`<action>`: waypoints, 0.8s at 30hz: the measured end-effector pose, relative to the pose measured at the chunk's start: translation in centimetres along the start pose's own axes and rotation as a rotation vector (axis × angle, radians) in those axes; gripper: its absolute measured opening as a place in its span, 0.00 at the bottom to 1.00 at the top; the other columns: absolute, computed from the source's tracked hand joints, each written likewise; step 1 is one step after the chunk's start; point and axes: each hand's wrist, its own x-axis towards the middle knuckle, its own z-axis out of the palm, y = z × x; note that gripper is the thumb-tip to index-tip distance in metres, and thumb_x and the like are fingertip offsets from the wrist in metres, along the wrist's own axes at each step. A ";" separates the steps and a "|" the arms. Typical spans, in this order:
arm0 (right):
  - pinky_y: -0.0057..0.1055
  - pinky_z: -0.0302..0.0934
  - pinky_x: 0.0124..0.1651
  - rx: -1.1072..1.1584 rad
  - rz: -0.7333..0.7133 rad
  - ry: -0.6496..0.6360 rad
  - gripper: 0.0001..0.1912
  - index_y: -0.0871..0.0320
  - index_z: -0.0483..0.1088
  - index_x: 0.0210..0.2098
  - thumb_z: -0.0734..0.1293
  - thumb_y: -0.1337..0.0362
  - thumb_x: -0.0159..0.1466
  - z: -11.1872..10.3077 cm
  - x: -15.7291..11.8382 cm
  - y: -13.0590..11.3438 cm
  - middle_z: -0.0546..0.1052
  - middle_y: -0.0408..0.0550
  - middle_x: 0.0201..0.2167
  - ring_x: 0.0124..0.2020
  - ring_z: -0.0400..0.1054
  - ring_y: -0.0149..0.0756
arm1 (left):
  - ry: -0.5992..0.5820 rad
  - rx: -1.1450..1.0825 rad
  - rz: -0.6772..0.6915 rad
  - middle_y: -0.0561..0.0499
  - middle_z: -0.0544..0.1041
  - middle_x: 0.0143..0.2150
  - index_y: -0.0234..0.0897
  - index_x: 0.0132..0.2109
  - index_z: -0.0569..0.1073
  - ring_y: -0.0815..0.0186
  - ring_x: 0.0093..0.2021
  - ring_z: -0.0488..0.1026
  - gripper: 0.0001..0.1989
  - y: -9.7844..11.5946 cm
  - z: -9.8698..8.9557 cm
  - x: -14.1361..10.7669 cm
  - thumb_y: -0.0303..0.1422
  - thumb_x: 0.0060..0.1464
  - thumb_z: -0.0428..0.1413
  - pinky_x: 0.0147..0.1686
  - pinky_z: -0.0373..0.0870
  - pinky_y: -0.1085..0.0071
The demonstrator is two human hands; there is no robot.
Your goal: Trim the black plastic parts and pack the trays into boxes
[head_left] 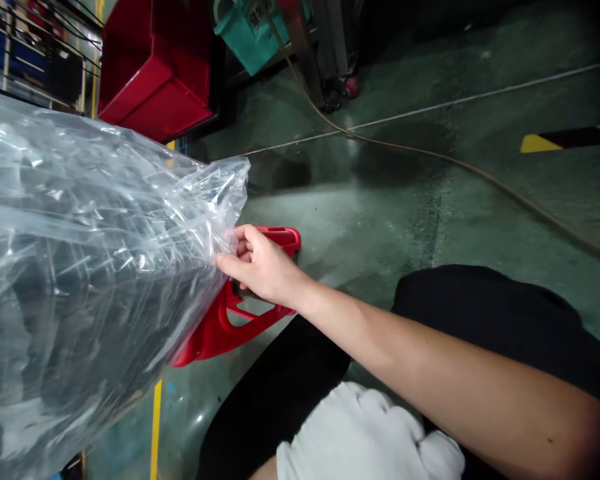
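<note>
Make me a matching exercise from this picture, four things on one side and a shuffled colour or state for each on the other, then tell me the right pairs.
1. Right hand
2. Left hand
3. Large bin at the upper left
4. Striped floor marking near the right edge

A. Red
B. In a white glove
C. Yellow and black
D. Bare, pinching clear plastic

Pairs: 1-D, 2-B, 3-A, 4-C

Green floor: 1 brown hose lying across thin pale line; 1 black-yellow tape strip farther right.
</note>
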 end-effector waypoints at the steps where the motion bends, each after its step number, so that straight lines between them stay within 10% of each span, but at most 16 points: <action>1: 0.26 0.66 0.33 -0.029 -0.004 0.016 0.22 0.53 0.67 0.50 0.74 0.51 0.62 0.1 -0.1 -0.1 0.77 0.41 0.39 0.36 0.72 0.32 | 0.013 0.007 0.000 0.44 0.81 0.50 0.40 0.65 0.67 0.49 0.49 0.80 0.31 -0.1 0.3 -0.1 0.56 0.67 0.48 0.41 0.80 0.55; 9: 0.31 0.68 0.40 -0.145 -0.035 0.091 0.22 0.51 0.67 0.50 0.73 0.51 0.60 0.6 -0.8 -1.1 0.78 0.42 0.43 0.40 0.74 0.36 | 0.066 -0.009 0.012 0.44 0.79 0.58 0.41 0.65 0.66 0.46 0.57 0.77 0.30 0.0 0.0 -0.6 0.56 0.68 0.46 0.49 0.79 0.50; 16: 0.30 0.68 0.39 -0.014 -0.080 -0.013 0.19 0.52 0.67 0.49 0.74 0.55 0.62 -0.1 0.0 0.3 0.77 0.40 0.40 0.36 0.72 0.32 | 0.023 0.005 -0.028 0.47 0.82 0.41 0.41 0.59 0.71 0.53 0.39 0.80 0.28 -0.1 0.7 -0.4 0.57 0.66 0.49 0.32 0.76 0.60; 24: 0.24 0.64 0.32 0.221 0.011 -0.095 0.20 0.53 0.65 0.48 0.74 0.54 0.63 -0.1 -0.1 0.1 0.74 0.40 0.41 0.38 0.69 0.31 | -0.039 -0.094 -0.111 0.44 0.80 0.43 0.36 0.58 0.74 0.60 0.40 0.79 0.23 1.5 -5.7 -0.8 0.48 0.71 0.48 0.42 0.78 0.61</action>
